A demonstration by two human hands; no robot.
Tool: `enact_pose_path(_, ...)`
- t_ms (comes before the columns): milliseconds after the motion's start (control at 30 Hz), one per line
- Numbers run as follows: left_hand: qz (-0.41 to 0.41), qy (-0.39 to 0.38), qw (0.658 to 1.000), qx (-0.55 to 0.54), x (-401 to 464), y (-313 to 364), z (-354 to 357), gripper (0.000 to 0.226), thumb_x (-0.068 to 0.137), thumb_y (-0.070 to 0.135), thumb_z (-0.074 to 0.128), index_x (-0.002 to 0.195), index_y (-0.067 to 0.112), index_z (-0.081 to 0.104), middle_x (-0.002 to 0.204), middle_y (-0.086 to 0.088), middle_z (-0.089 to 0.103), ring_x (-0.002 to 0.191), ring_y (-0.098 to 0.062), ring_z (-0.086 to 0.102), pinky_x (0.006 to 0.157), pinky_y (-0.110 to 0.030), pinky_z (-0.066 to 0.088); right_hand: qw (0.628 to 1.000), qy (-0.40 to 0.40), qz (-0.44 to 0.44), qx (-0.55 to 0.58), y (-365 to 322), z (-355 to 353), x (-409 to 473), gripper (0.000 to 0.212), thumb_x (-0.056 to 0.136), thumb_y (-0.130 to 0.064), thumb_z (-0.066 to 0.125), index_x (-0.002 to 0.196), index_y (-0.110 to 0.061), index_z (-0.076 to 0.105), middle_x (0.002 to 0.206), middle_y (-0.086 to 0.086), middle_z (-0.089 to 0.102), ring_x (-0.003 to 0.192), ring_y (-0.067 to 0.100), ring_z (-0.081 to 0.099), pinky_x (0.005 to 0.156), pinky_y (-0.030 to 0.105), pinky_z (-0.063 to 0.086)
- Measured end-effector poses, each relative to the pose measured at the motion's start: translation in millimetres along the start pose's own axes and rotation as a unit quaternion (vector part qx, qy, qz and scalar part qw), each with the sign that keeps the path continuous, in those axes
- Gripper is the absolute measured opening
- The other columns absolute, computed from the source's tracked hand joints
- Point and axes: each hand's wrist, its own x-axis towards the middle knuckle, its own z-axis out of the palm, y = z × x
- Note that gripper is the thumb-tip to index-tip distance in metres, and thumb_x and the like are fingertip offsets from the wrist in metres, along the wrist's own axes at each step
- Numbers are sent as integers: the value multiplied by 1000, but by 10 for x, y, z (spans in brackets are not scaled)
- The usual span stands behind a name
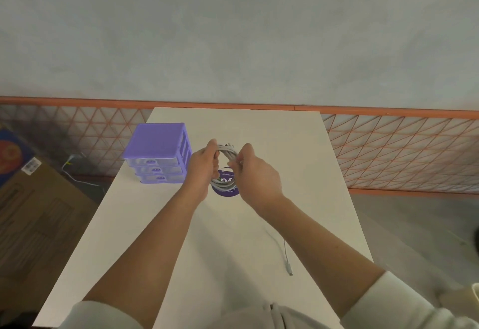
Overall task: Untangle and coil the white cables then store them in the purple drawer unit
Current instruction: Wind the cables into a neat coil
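Note:
A white cable wound into a round coil (226, 153) is held up over the middle of the white table (259, 132). My left hand (201, 168) grips the coil's left side. My right hand (255, 173) pinches its right side with fingers curled round the strands. The coil's lower part (220, 185) hangs between my hands. The purple drawer unit (157, 153) stands on the table just left of my left hand, its three drawers closed. A second white cable (285, 252) lies loose on the table at the front right, its plug end near the table's right edge.
A round purple sticker (225, 193) lies on the table under the coil. Cardboard boxes (39, 212) sit on the floor to the left. An orange lattice fence (401, 147) runs behind the table, and floor lies to the right.

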Motion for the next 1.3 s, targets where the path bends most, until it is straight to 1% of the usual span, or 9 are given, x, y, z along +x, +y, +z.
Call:
enact_pose_path(100,1,18,1000,21,20,-6,-11,40,95,36,51,61,16,44,44,9,31,43,-11,27,45,-23,29,997,-10,-35,-69,20,20,17,16,103,-28,41,99,-18,30,68,-7,49,62,28,52,50,31,34)
enact_pose_path(267,12,-1,1000,27,46,55,-107,41,93,40,54,60,15,49,42,8,27,39,-11,22,43,-24,21,993,21,-40,-107,162,-117,157,27,104,-42,33,112,-18,43,84,-1,67,63,27,54,56,31,37)
enact_pose_path(367,-7,-54,999,-2,32,88,-118,48,91,55,54,63,17,51,48,6,23,41,-11,18,44,-25,14,996,5,-15,-84,196,-147,189,37,103,-48,33,119,-21,51,95,-3,70,78,23,62,60,29,36)
enact_pose_path(567,-3,-124,992,-14,14,-5,-156,45,94,54,51,71,15,57,50,5,21,44,-10,17,42,-22,18,999,-27,-10,-41,266,-165,218,42,97,-58,40,88,-28,67,81,-9,67,75,17,58,55,25,39)
enact_pose_path(700,-11,-178,982,-58,44,-4,-178,46,100,45,43,78,10,62,56,0,38,48,-11,35,67,-27,45,1000,-16,-14,-8,264,-209,248,34,98,-49,43,92,-28,69,79,-7,67,75,18,60,59,28,42)
enact_pose_path(833,-48,-213,975,-35,57,22,-249,45,102,42,39,88,7,63,68,-4,60,69,-17,58,90,-37,44,994,-30,30,99,223,-254,273,41,99,-46,37,79,-24,65,72,-4,62,70,19,56,59,30,41)
enact_pose_path(1033,-121,-302,944,-59,-19,48,-264,46,93,53,52,113,16,71,112,-10,70,93,-21,69,86,-37,54,992,-15,28,122,207,-258,300,50,102,-45,33,103,-16,74,96,3,72,87,23,63,81,36,51)
enact_pose_path(1167,-138,-286,941,-114,-20,65,-311,26,84,33,67,105,17,67,93,-9,71,68,-15,64,78,-35,59,994,-20,7,110,254,-253,344,56,101,-51,34,93,-12,74,90,3,73,81,24,63,75,36,50)
enact_pose_path(1300,-118,-334,931,-82,-17,69,-349,13,84,20,66,90,15,56,86,-6,71,77,-18,70,66,-29,59,999,-24,12,34,280,-275,382,69,98,-60,33,66,-6,62,65,6,63,59,23,55,57,33,42)
